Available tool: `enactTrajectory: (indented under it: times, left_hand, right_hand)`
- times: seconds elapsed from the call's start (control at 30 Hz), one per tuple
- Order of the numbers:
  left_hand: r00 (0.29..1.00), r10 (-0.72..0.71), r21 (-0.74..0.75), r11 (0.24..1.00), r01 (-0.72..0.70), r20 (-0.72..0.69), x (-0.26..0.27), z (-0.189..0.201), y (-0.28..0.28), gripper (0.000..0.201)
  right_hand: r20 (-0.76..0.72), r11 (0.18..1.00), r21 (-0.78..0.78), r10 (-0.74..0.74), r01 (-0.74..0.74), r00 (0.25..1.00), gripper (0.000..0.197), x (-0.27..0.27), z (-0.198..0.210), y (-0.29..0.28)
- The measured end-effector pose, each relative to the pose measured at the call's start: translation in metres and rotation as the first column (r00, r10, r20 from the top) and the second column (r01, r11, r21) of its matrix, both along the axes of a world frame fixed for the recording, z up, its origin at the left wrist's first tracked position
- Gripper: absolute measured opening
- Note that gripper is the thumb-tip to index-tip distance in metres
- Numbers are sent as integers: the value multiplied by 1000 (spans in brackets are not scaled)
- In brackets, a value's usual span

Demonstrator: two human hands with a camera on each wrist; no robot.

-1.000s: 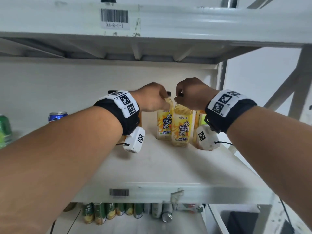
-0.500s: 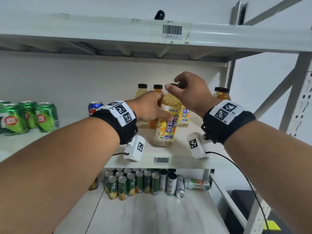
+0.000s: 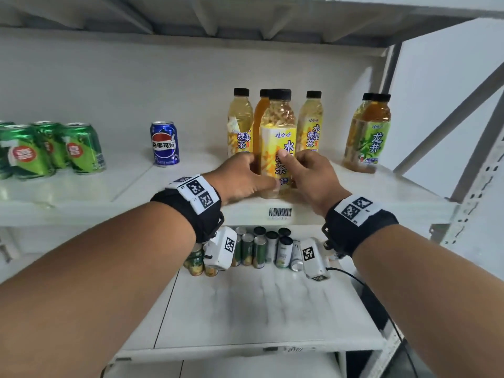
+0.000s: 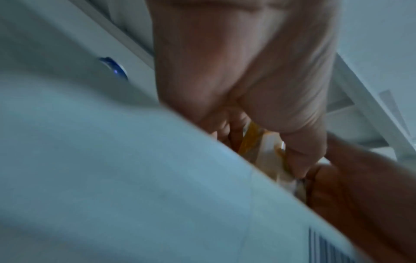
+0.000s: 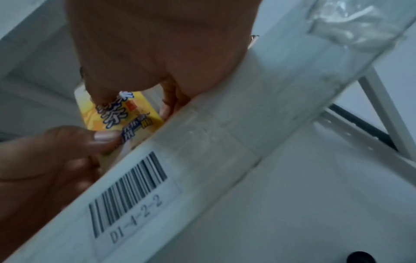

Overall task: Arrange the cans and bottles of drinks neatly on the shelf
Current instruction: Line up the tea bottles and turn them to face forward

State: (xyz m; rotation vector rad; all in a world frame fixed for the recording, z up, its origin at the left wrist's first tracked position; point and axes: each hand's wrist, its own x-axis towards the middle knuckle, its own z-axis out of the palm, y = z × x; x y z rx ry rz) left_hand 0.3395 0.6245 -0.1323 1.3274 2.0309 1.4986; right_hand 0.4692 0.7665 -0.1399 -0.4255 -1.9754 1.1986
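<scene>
A yellow-labelled tea bottle (image 3: 278, 137) with a black cap stands upright near the front edge of the middle shelf (image 3: 81, 203). My left hand (image 3: 242, 178) grips its lower left side, thumb across the base. My right hand (image 3: 308, 170) grips its right side, thumb on the label. The right wrist view shows the yellow-labelled tea bottle (image 5: 126, 113) between both thumbs. Behind it stand two more yellow tea bottles (image 3: 240, 124) (image 3: 311, 124) and an amber bottle (image 3: 260, 115). The left wrist view is blurred; my left hand (image 4: 265, 142) curls on the label.
Green cans (image 3: 54, 148) stand at the shelf's left, a blue Pepsi can (image 3: 164, 143) beside them. Two green-tea bottles (image 3: 368, 132) stand at the right. The lower shelf (image 3: 259, 309) holds several cans (image 3: 261, 249) at its back. A slanted frame brace (image 3: 450, 118) runs at the right.
Both hands slid from the bottle's cap and neck down to its lower body. The bottle came forward and now stands upright at the shelf's front edge. The head view dropped.
</scene>
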Motion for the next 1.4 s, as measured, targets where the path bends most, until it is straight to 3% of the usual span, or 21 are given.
enactTrajectory:
  times: [0.2,0.37,0.53,0.63,0.7,0.77,0.83,1.0,1.1,1.3,1.4]
  left_hand:
    - [999,23,76,997,-25,34,-1,-15,2,58]
    - [995,-45,174,984,29,93,-3,-17,-3,34]
    - [997,-61,239,970,47,54,0,-15,-7,26]
    - [994,-22,260,964,49,-106,6,-16,-6,19]
    - [982,-7,266,962,57,-186,11,-17,-5,21]
    - [983,-16,277,959,66,-181,11,-16,-6,24]
    - [989,-41,267,961,78,-144,8,-15,-6,32]
    - [986,-152,149,979,141,65,6,-12,0,62]
    - [966,-225,151,967,205,130,6,-12,2,65]
    - [985,-137,209,971,113,105,7,-14,-2,58]
    - [989,-102,228,971,76,105,9,-13,-5,76]
  right_hand:
    - [-21,1000,18,20,-20,1000,68,0,0,-2]
    - [-60,994,78,76,-71,995,39,0,-4,4]
    - [-78,984,-44,169,-173,983,54,4,2,-1]
    - [-45,986,12,168,-168,985,73,6,4,-6]
    - [-68,974,-6,225,-226,972,52,7,3,-4]
    - [-107,969,-53,237,-243,966,22,9,4,-2]
    - [-127,969,-64,228,-238,965,27,10,4,-2]
    - [-190,911,-193,330,-364,925,16,12,5,0]
    - [-228,876,-269,346,-400,910,31,9,4,2]
    - [-165,906,-226,327,-358,930,49,9,3,-5]
    - [-104,924,-206,308,-323,946,77,10,7,-10]
